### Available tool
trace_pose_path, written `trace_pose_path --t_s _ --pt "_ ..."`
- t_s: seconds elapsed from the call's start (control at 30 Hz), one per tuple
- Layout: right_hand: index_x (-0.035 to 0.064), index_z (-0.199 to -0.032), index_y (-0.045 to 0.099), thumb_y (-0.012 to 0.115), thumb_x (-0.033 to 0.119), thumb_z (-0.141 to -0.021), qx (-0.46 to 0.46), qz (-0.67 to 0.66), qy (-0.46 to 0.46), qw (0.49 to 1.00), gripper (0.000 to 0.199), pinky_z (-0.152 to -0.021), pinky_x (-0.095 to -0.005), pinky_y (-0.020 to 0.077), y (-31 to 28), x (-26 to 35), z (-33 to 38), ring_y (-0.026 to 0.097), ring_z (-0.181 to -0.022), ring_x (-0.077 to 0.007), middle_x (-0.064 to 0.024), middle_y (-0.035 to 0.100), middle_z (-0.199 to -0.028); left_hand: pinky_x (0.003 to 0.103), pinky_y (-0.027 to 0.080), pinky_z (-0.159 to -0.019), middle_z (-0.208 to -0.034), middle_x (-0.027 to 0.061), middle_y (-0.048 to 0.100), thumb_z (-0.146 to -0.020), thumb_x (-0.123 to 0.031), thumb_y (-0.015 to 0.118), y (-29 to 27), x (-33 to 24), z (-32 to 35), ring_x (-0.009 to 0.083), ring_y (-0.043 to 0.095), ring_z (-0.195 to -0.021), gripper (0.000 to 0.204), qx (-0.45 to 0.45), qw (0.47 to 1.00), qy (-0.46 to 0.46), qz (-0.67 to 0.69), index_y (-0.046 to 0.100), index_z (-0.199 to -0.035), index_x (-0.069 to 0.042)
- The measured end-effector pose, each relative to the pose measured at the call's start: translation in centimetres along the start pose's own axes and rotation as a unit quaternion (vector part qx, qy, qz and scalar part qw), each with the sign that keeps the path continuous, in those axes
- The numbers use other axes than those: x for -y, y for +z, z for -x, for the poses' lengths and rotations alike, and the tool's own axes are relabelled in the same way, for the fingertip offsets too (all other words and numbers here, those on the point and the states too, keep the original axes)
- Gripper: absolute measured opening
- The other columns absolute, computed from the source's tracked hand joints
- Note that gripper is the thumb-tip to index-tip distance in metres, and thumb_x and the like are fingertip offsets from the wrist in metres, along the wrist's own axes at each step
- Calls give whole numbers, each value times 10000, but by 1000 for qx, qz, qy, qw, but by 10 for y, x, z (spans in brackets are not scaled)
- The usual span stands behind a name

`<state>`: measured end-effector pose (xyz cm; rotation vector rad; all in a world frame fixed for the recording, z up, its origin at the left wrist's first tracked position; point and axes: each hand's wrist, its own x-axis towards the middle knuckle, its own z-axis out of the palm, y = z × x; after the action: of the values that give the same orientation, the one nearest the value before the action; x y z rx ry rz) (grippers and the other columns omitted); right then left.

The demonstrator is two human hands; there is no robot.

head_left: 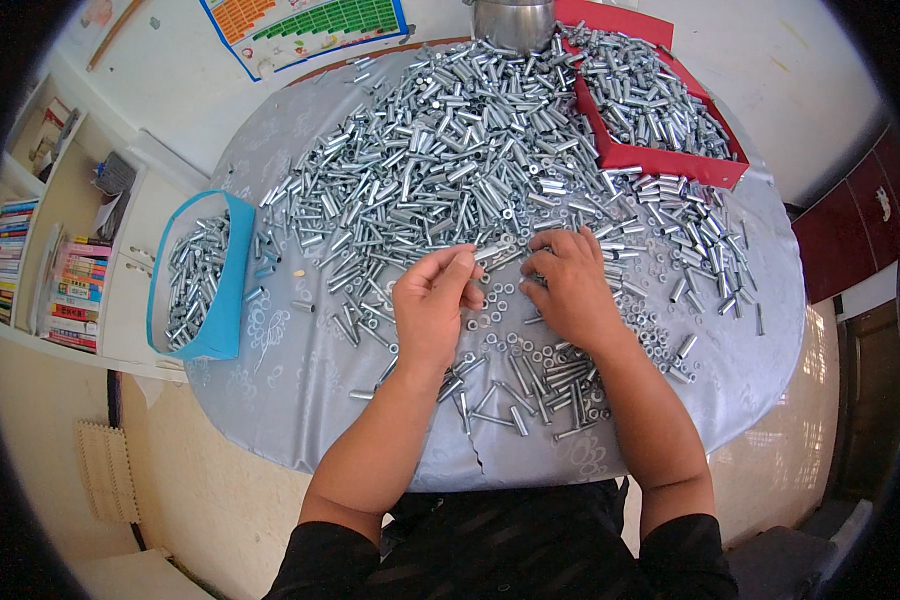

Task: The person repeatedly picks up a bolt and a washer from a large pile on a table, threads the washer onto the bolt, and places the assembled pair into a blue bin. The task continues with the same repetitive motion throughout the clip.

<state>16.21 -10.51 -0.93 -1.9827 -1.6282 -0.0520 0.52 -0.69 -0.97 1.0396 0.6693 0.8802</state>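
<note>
Pinching a metal piece (pixel 487 252), the left hand (pixel 438 295) faces the half-curled right hand (pixel 573 287).

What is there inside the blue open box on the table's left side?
The blue open box holds heaped silver cylindrical metal pieces; these hide its bottom and anything deeper.

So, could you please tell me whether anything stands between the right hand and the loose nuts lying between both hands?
Nothing visible does; the nuts lie exposed on the tablecloth, between the right hand and the left hand.
</note>
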Motion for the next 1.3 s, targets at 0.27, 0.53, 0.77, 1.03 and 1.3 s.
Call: trace_pose_path --t_s 0.27,0.53,0.77,1.03,1.3 --pt "85 -823 635 730 88 -699 -2 -32 2 999 155 -1076 -500 290 0 -1 0 518 -1113 -272 -63 574 -1070 229 471 -530 -814 62 656 -920 -140 621 1 0 0 97 583 -598 202 -2 1000 -14 1 661 -1049 11" --pt "35 -891 628 696 14 -806 -79 -365 186 909 111 -685 -280 483 -4 1 -5 613 -764 -140 -42 648 -827 234 487 -545 -832 71 663 -914 -133 628 2 -1 2 108 596 -613 205 26 999 -20 -17 665 -1056 10" --pt "-11 -920 633 671 -6 -848 -79 -513 203 830 82 -746 -245 512 -1 -1 -4 637 -830 -108 -53 687 -923 243 505 -555 -866 106 685 -900 -98 638 4 -1 3 118 608 -624 223 48 997 -41 -38 660 -1079 33" --pt "-12 -969 648 674 4 -850 -52 -562 194 802 122 -797 -256 517 0 -1 0 650 -874 -129 -75 691 -959 245 515 -554 -878 121 698 -895 -87 640 6 -2 5 122 616 -619 239 63 996 -51 -43 659 -1097 40" --pt "-24 -982 653 649 16 -875 -35 -577 211 788 114 -787 -257 519 -6 1 0 659 -877 -142 -87 692 -951 247 520 -557 -879 125 695 -897 -93 642 5 -3 4 122 616 -618 246 66 995 -65 -40 656 -1098 48"
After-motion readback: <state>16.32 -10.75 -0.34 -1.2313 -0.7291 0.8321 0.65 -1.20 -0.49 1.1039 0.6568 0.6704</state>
